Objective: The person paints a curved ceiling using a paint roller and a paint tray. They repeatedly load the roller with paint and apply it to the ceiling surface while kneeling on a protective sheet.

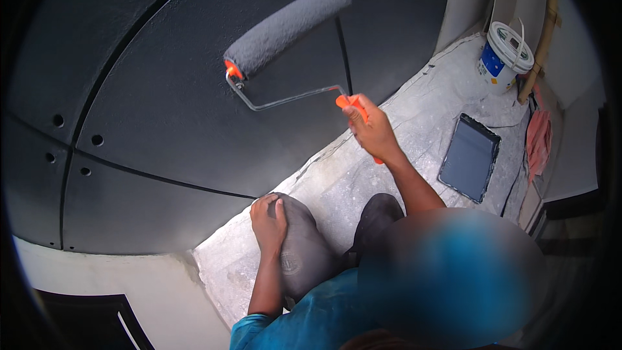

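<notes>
My right hand [372, 131] is closed around the orange handle of a paint roller [288, 26]. A bent metal frame runs from the handle to the long fluffy sleeve, which is coated grey and has an orange end cap. The sleeve is raised in front of a dark grey wall [188, 97]; whether it touches the surface I cannot tell. My left hand [267, 221] lies on my bent left knee, holding nothing, its fingers stretched over the trouser cloth. Right of my right forearm, a black paint tray [470, 159] with dark grey paint rests on the floor covering.
A pale, paint-spotted sheet [350, 178] covers the floor along the wall. Toward the far right stand a lidded white and blue bucket [506, 58] and a bamboo pole [549, 26]. A reddish cloth [538, 142] lies beside them. Dark grooves and round holes mark the wall.
</notes>
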The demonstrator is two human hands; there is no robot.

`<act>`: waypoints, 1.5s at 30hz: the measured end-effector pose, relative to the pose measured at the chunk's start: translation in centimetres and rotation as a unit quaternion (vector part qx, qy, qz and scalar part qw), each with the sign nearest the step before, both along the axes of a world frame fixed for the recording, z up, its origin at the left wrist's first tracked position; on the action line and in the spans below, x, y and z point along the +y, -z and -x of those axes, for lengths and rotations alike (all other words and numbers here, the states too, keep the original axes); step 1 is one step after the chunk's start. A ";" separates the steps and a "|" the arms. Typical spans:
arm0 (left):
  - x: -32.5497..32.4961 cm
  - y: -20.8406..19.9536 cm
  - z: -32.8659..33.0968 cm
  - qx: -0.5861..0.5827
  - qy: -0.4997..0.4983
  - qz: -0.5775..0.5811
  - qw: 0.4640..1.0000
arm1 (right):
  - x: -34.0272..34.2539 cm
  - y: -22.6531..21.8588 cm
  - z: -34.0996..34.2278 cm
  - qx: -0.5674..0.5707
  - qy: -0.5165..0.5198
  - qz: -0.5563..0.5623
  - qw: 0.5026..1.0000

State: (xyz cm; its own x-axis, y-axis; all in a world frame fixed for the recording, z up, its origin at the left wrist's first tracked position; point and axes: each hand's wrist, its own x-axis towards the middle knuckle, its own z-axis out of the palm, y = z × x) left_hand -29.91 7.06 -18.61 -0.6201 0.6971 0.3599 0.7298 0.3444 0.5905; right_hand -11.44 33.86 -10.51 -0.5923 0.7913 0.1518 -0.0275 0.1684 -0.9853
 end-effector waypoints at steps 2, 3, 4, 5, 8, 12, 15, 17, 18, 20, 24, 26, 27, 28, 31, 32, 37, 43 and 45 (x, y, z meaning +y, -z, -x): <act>0.7 0.0 0.3 0.004 -0.003 -0.007 1.000 | -1.2 3.2 2.3 -0.028 0.073 -0.111 0.991; 0.3 0.2 0.4 0.009 -0.002 -0.004 1.000 | -1.7 4.2 3.2 -0.029 0.064 -0.109 0.992; 0.0 0.3 0.4 0.014 -0.002 -0.002 1.000 | -1.7 4.8 3.7 -0.054 0.046 -0.086 0.994; -0.1 0.3 0.4 0.012 -0.002 -0.001 1.000 | -1.8 5.1 4.2 -0.079 0.028 -0.063 0.995; 0.0 -0.1 0.2 0.008 -0.004 0.008 1.000 | -1.6 7.1 6.5 -0.066 0.017 -0.054 0.996; -0.4 0.1 0.3 0.019 -0.001 0.002 1.000 | -1.1 6.4 9.0 -0.056 0.018 -0.053 0.997; -0.6 0.6 0.4 0.024 0.000 -0.018 1.000 | -0.7 2.4 10.8 -0.013 0.031 -0.100 0.994; -0.3 0.6 0.4 0.021 0.003 -0.023 1.000 | 0.4 -0.6 11.5 0.021 0.032 -0.119 0.992; -0.2 0.7 0.4 0.021 0.005 -0.026 0.999 | 1.2 -2.0 12.0 0.038 0.041 -0.139 0.989; -0.3 0.6 0.5 0.022 0.006 -0.035 0.999 | 2.6 -5.4 12.5 0.051 0.044 -0.178 0.982; -0.2 0.6 0.4 0.019 0.001 -0.027 0.999 | 4.4 -7.5 12.4 0.038 0.033 -0.207 0.977; -0.4 0.5 0.5 0.023 -0.005 -0.025 0.999 | 4.2 -6.6 12.0 0.022 0.026 -0.181 0.983; -0.4 0.5 0.6 0.024 -0.003 -0.028 0.999 | 3.8 -5.4 11.3 0.007 0.023 -0.160 0.987; -0.6 0.7 0.7 0.026 -0.001 -0.030 0.999 | 3.4 -3.9 10.8 -0.008 0.019 -0.138 0.990; -0.1 0.9 0.6 0.023 0.009 -0.037 0.999 | 1.8 3.2 9.7 -0.008 0.024 -0.085 0.996; -0.2 0.8 0.6 0.022 0.010 -0.037 0.999 | 0.8 5.7 10.0 -0.005 0.019 -0.057 0.998; -0.6 1.0 0.8 0.030 0.006 -0.030 0.999 | -2.1 5.3 11.3 0.067 -0.012 0.058 0.996; -0.6 1.2 0.9 0.023 0.009 -0.043 0.999 | 4.6 -5.1 11.4 0.116 0.020 -0.064 0.991; -0.8 1.1 1.0 0.024 0.008 -0.042 0.999 | 6.5 -7.4 10.9 0.112 0.022 -0.113 0.987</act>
State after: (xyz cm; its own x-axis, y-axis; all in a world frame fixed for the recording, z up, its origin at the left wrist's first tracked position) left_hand -30.91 6.29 -19.71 -0.5897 0.6726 0.4472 0.7631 0.2825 0.5813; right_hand -22.35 40.35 -3.13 -0.4900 0.7459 0.4511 -0.2294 0.3890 -0.8923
